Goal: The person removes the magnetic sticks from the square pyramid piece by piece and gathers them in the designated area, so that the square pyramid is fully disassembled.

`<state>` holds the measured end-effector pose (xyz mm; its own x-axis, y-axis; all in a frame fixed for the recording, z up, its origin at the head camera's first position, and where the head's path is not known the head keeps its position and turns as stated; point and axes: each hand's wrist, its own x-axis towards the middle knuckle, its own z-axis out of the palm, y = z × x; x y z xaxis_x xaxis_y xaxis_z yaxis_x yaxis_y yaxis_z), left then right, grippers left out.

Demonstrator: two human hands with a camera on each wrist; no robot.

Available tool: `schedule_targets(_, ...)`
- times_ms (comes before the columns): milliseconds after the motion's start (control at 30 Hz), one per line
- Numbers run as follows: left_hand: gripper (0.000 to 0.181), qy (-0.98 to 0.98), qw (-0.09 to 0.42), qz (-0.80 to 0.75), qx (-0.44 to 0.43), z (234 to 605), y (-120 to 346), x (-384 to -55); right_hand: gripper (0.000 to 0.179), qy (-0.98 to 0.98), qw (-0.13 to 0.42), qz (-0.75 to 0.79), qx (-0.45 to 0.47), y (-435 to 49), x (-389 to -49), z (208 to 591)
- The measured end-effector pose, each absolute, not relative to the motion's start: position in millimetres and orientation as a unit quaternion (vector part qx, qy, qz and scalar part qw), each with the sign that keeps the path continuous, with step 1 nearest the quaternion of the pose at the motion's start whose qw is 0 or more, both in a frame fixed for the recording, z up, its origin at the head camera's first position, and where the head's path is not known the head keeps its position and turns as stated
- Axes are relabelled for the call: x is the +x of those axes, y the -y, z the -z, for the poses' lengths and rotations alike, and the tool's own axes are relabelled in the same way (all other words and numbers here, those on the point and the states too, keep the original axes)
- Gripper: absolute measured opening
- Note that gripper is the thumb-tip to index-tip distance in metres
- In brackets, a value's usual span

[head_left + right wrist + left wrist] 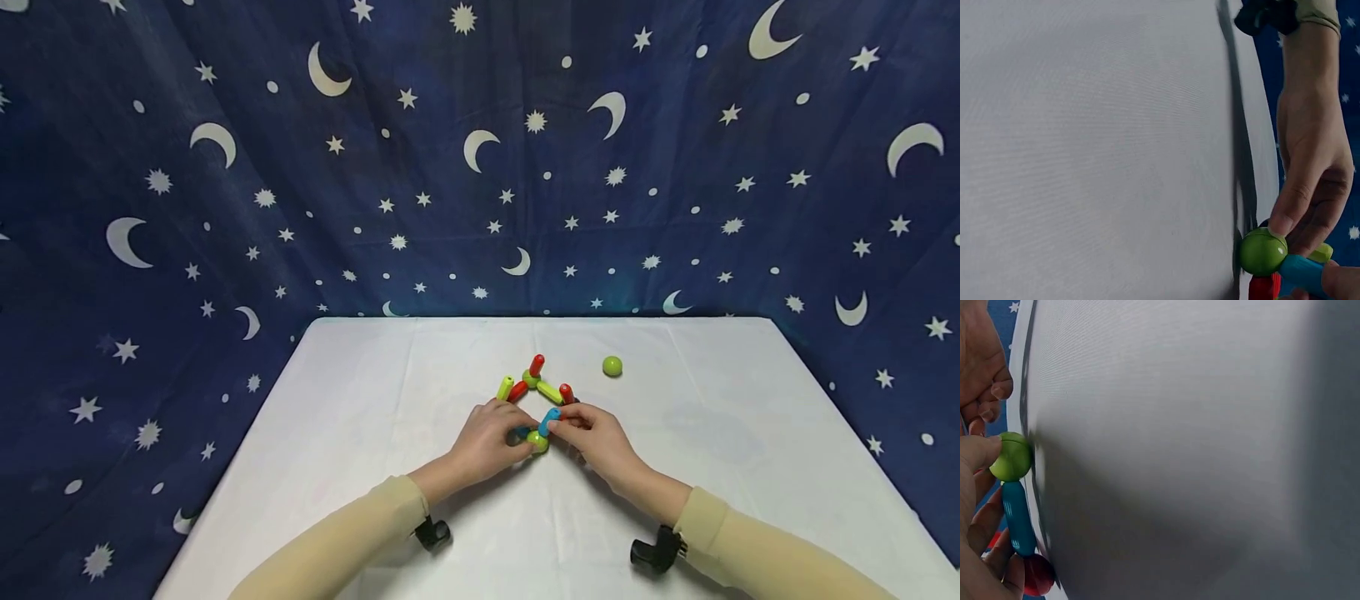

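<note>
Touching a glossy green ball (1262, 251): blue rod (1304, 274)

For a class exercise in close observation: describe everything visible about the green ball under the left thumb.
The green ball is round, glossy and plastic-looking, with a thin seam. It sits between the left hand and the right hand, the left thumb on it; whether it touches the white table is unclear. One blue rod joins it to a red ball; a raised blue rod, pinched by the right hand, slopes up from it; a red rod meets it too.
</note>
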<state>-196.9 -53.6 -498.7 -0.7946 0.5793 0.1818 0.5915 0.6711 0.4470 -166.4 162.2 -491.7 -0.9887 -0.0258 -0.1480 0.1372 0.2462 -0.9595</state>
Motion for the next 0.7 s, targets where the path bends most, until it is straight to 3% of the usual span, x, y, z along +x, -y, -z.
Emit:
schedule_targets(367,0.028,0.917,-0.004,0.255,-0.306,497.9,21.5,-197.1,0.045,-0.658,0.122,0.723,0.171,-179.2,-162.1,487.4)
schedule_targets(700,0.027,0.917,-0.031,0.282,-0.282,497.2,2.8,-195.7,0.043,-0.605,0.109,0.761,0.207,-182.4,-154.7,485.6)
